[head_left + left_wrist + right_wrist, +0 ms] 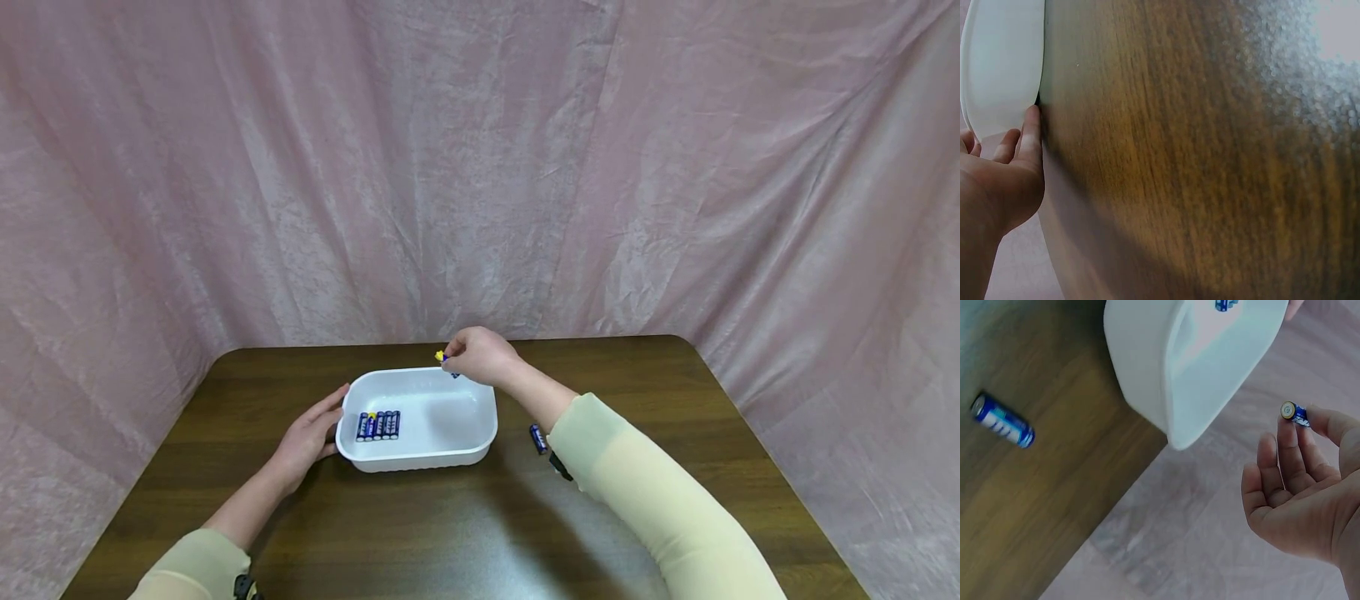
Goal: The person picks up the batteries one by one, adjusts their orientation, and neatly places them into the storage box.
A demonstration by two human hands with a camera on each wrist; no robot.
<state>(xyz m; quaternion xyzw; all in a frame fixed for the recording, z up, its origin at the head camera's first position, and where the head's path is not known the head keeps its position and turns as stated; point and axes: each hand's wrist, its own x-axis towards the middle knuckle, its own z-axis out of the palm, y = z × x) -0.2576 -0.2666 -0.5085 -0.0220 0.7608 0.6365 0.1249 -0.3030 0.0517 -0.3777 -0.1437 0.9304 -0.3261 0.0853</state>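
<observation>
My right hand (480, 357) pinches a blue battery with a yellow end (1297, 414) between thumb and fingertips, above the far rim of a white tray (465, 425). In the right wrist view the battery's round end faces the camera, and the other fingers of this hand are half bent. My left hand (306, 440) rests its fingers against the tray's left wall, thumb nearer me. Inside the tray, several blue batteries (386, 425) lie side by side in a row near the left end; one shows a yellow end.
One loose blue battery (537, 439) lies on the brown wooden table (420, 533), right of the tray and close to my right sleeve (645, 492). A pink curtain (465, 167) hangs behind the table's far edge.
</observation>
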